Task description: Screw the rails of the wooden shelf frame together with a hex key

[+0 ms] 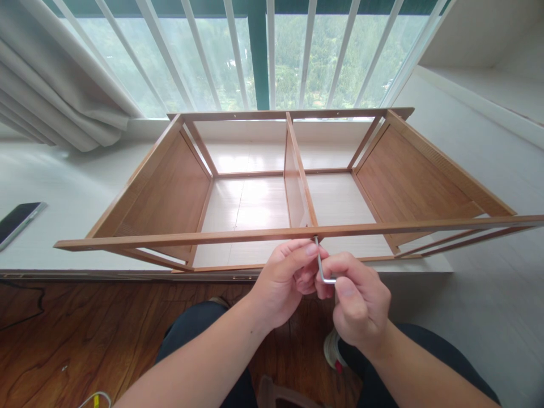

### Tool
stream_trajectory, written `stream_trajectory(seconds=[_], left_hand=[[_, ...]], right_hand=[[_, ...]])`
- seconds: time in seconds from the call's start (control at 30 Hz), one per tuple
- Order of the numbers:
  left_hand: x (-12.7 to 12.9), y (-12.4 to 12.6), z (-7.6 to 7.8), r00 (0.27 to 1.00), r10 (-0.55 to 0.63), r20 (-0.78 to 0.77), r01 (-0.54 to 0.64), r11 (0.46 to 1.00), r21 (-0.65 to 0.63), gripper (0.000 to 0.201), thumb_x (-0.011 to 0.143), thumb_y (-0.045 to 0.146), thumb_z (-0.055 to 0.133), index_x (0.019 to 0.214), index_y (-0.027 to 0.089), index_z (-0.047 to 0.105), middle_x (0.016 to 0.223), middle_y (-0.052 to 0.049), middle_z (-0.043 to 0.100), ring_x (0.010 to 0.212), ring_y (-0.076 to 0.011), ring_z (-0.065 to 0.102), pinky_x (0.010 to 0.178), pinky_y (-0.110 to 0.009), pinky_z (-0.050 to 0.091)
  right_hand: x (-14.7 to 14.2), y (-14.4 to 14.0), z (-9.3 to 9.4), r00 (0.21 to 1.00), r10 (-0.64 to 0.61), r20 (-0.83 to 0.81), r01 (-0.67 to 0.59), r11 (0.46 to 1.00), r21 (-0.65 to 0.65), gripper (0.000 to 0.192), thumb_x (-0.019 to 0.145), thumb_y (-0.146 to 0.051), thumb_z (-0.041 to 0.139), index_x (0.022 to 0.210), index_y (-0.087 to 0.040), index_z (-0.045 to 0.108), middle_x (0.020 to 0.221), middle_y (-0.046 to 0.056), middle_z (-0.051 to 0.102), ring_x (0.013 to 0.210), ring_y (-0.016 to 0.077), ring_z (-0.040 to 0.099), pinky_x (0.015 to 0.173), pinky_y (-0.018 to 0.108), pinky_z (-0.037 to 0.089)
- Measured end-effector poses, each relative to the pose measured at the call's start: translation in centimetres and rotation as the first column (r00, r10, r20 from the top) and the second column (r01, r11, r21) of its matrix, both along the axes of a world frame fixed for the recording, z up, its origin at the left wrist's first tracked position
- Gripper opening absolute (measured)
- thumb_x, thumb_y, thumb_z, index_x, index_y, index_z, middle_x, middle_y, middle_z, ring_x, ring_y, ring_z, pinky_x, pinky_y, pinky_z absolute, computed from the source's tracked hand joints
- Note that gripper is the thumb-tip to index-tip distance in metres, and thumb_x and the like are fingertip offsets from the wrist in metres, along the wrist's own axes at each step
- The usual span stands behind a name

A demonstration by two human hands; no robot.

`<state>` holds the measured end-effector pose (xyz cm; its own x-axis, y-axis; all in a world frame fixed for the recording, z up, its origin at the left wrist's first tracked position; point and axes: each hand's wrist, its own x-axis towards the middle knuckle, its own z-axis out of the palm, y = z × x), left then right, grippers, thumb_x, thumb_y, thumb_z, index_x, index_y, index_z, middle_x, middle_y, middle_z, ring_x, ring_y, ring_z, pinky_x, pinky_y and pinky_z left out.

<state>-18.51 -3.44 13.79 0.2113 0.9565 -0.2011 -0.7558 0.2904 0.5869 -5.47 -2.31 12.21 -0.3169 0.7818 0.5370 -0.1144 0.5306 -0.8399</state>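
Note:
A brown wooden cabinet frame (238,234) with a middle divider (297,164) lies on a pale ledge. At the front rail, just below the divider's near end, an L-shaped hex key (320,263) has its long arm's tip against the rail's underside or front. My right hand (361,297) is closed on the short bent arm of the key. Close beside it, my left hand (287,280) is pinched near the key's upper end, thumb and forefinger by the rail. What the left fingers grip there, besides possibly the key, is hidden.
A phone or tablet (19,221) lies on the ledge (51,170) at the left. Behind the frame stands a barred window (289,62), with a grey curtain (59,73) at its left. A white wall (480,158) rises on the right. A dark cable (29,311) lies on the wooden floor (106,334).

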Motion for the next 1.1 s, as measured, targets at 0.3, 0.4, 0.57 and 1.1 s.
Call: stream_trajectory(seconds=[0.3, 0.4, 0.57, 1.1], left_hand=[[-0.10, 0.01, -0.01, 1.000, -0.002, -0.013, 0.002, 1.000, 0.003, 0.028, 0.078, 0.039, 0.080, 0.076, 0.013, 0.070, 0.044, 0.007, 0.046, 0.039, -0.0074, 0.048, 0.040, -0.017, 0.029], [-0.11, 0.05, -0.04, 1.000, -0.005, -0.030, 0.005, 1.000, 0.004, 0.030, 0.077, 0.041, 0.080, 0.076, 0.013, 0.070, 0.044, 0.006, 0.047, 0.038, -0.0072, 0.047, 0.040, -0.018, 0.029], [-0.08, 0.04, -0.13, 1.000, -0.005, -0.016, 0.006, 1.000, 0.024, 0.028, 0.080, 0.040, 0.079, 0.076, 0.013, 0.070, 0.045, 0.006, 0.049, 0.038, -0.0074, 0.048, 0.041, -0.018, 0.030], [-0.11, -0.04, -0.15, 0.999, 0.001, -0.042, 0.000, 1.000, 0.010, 0.027, 0.078, 0.041, 0.079, 0.078, 0.014, 0.071, 0.043, 0.006, 0.048, 0.037, -0.0088, 0.045, 0.043, -0.021, 0.042]], right_hand=[[-0.04, -0.21, -0.16, 1.000, -0.001, -0.013, 0.001, 1.000, -0.027, 0.023, 0.100, -0.029, 0.045, 0.087, -0.021, 0.061, 0.065, -0.001, 0.057, 0.056, 0.0140, 0.052, 0.055, 0.027, 0.044], [-0.05, -0.29, -0.31, 1.000, -0.004, -0.017, 0.004, 0.999, -0.041, 0.022, 0.100, -0.028, 0.045, 0.087, -0.021, 0.061, 0.065, -0.002, 0.056, 0.056, 0.0135, 0.051, 0.055, 0.027, 0.043], [0.03, -0.33, -0.62, 1.000, -0.004, -0.024, 0.003, 0.998, -0.055, 0.021, 0.100, -0.028, 0.044, 0.089, -0.021, 0.061, 0.065, -0.002, 0.055, 0.055, 0.0138, 0.051, 0.055, 0.028, 0.042], [-0.11, -0.62, -0.79, 0.999, -0.004, -0.046, 0.000, 0.996, -0.092, 0.021, 0.100, -0.024, 0.042, 0.091, -0.021, 0.060, 0.067, -0.001, 0.055, 0.057, 0.0144, 0.051, 0.055, 0.029, 0.043]])
